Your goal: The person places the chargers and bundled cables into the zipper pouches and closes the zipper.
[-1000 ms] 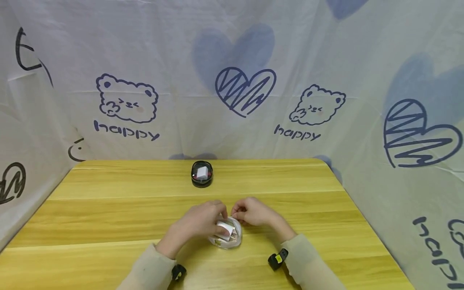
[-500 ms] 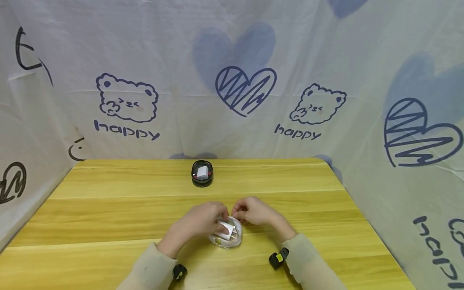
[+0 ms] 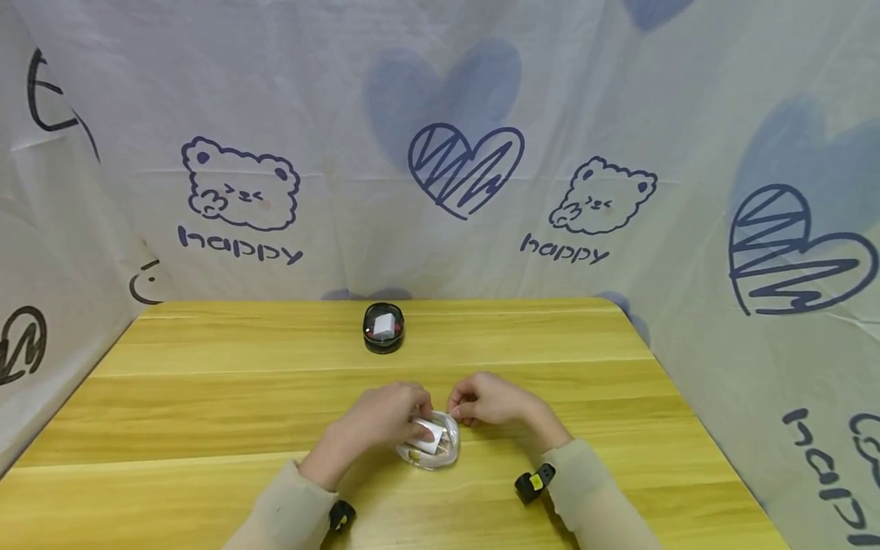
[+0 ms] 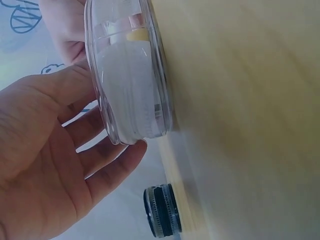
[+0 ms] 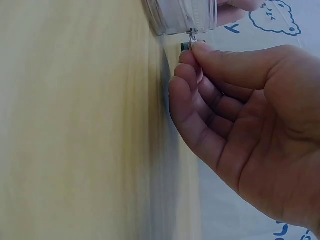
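Note:
A small clear zip case (image 3: 443,461) lies on the table in front of me, with a white block and other small things showing through its walls. My left hand (image 3: 385,416) holds it from the left, thumb over the top and fingers at the far side. In the left wrist view, the case (image 4: 130,85) stands out between the fingers and the wood. My right hand (image 3: 491,401) is at the far right of the rim. The right wrist view shows its thumb and forefinger pinching a metal zipper pull (image 5: 193,38) at the case's end.
A black-rimmed zip case (image 3: 383,341) with a clear top and a white block inside stands near the table's back edge. The wood-grain table (image 3: 227,397) is bounded by a printed white cloth (image 3: 344,137) at the back and sides.
My right hand has shifted slightly to the right, its fingertips now farther round the case's rim. The left hand and the case have stayed almost where they were.

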The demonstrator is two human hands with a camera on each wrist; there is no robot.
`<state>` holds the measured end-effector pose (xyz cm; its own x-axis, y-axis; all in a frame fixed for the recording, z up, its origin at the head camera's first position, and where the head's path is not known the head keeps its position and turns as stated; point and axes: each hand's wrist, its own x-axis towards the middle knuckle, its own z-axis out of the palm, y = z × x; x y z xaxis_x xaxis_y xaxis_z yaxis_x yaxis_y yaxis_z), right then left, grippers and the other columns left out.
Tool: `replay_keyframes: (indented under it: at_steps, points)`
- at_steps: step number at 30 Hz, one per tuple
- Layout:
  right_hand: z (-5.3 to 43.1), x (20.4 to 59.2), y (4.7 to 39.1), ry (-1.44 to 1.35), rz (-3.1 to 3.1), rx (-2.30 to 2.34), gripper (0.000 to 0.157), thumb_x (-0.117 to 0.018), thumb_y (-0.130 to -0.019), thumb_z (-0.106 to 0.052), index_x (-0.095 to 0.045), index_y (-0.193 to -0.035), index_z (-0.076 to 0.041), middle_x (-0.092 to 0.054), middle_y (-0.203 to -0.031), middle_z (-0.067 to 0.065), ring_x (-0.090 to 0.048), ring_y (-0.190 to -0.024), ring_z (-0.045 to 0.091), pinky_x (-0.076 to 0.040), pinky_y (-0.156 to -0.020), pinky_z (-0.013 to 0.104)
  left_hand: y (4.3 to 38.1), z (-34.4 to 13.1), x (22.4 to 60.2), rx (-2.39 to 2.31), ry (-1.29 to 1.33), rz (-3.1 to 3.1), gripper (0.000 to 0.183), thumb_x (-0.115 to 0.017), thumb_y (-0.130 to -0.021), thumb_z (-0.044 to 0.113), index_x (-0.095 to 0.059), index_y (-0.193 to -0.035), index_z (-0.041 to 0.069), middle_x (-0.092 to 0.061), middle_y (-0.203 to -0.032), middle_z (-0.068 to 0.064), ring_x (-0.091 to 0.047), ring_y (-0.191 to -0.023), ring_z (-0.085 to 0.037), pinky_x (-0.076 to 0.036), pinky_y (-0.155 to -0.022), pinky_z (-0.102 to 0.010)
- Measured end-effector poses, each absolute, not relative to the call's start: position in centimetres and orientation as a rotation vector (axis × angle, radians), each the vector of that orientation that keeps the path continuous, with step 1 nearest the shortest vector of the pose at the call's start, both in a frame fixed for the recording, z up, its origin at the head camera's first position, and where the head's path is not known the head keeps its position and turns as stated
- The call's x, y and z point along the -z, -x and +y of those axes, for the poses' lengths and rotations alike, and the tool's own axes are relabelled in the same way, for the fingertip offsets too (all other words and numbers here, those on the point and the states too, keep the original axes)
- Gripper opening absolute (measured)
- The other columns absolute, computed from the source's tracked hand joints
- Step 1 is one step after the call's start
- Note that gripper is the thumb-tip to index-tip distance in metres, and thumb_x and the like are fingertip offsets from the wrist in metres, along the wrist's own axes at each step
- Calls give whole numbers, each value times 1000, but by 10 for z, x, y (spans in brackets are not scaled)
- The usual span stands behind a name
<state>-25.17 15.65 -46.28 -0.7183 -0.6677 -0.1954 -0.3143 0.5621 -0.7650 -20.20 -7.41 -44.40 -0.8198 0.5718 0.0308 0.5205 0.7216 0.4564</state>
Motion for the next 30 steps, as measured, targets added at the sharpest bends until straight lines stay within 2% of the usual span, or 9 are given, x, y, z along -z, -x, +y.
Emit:
replay_keyframes:
  at_steps: [7,12,18,22,30]
  points:
    - [156,463,251,774,2323,1031,13,-64,-102,-2,-72,-92,-6,-66,-80,-1,-60,-72,11,-53,-63,23,209,-80,449,-758,-952,2738,20,-88,-85,28,-71,-90,19,-69,-93,9,-64,-87,-11,-56,-79,-37]
    - [155,463,252,805,2342,1024,14,-63,-102,-2,-72,-92,-6,-66,-78,0,-60,-70,12,-51,-61,22,213,-86,449,-870,-979,2641,21,-88,-85,23,-73,-97,15,-71,-99,6,-66,-96,-15,-56,-90,-42]
    - [152,464,253,844,2405,1010,13,-64,-102,-5,-74,-95,-7,-66,-80,0,-58,-70,10,-49,-62,22,216,-96,447,-973,-970,2485,32,-88,-83,16,-75,-113,13,-72,-119,1,-64,-118,-23,-49,-107,-48]
    - [148,466,253,851,2463,1013,12,-64,-102,-7,-75,-98,-8,-68,-83,-4,-60,-73,8,-51,-66,23,217,-101,446,-966,-1038,2442,38,-87,-85,17,-76,-121,12,-69,-131,-5,-61,-126,-26,-47,-111,-48]
    - [145,466,252,839,2437,1067,11,-64,-102,-3,-74,-98,-4,-69,-85,-1,-64,-77,13,-53,-67,23,218,-98,448,-907,-1004,2477,44,-85,-85,18,-75,-127,9,-68,-133,-8,-61,-127,-28,-47,-110,-48]
